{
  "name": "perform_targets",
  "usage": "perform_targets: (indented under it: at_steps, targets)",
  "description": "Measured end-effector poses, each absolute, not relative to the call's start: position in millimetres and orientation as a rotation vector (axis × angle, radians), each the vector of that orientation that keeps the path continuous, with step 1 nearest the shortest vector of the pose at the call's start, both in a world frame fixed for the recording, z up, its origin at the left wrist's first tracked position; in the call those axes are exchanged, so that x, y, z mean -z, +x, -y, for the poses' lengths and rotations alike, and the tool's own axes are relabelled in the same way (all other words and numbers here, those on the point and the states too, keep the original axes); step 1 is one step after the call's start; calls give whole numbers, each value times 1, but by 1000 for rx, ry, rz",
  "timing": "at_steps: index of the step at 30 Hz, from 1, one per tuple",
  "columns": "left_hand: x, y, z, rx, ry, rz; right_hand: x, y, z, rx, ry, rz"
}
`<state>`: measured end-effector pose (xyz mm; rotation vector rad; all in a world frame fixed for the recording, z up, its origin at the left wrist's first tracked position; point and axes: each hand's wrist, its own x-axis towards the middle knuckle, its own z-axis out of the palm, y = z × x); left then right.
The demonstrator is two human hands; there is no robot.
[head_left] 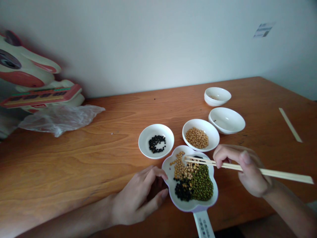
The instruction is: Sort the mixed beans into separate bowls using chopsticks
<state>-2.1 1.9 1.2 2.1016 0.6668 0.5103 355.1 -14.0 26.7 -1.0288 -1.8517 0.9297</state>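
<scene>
Pan (195, 205), handle (203, 224) nearest | right hand (247, 168): grip clamped on chopsticks (277, 172) | left hand (141, 195) at rim, grip unclear

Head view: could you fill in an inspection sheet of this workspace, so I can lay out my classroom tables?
Surface: brown wooden table, a few tiny specks.
Working things: lobed dish holding yellow beans, black beans and green beans; black-bean bowl; yellow-bean bowl; third bowl and fourth bowl, each with a few small bits.
Clutter: clear plastic bag, left; pale strip, far right.
Hands: left hand at the dish's left rim; right hand holding chopsticks, tips at the dish's beans.
Cables: nothing seen.
Surroundings: toy with keyboard, left; pale wall with label.
</scene>
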Motion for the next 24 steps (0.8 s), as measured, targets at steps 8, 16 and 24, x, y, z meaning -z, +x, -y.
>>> perform_targets:
  at_steps: [8, 16, 24]
  targets:
    - [-2, -2, -2, -514, 2111, -670, -31, 352, 14, -878, -1014, 1845]
    - [-1, -2, -2, -503, 2126, -684, -49, 362, 13, -713, -1042, 1643]
    - [-1, -2, -2, -499, 2147, -695, -46, 377, 9, -584, -1118, 1393]
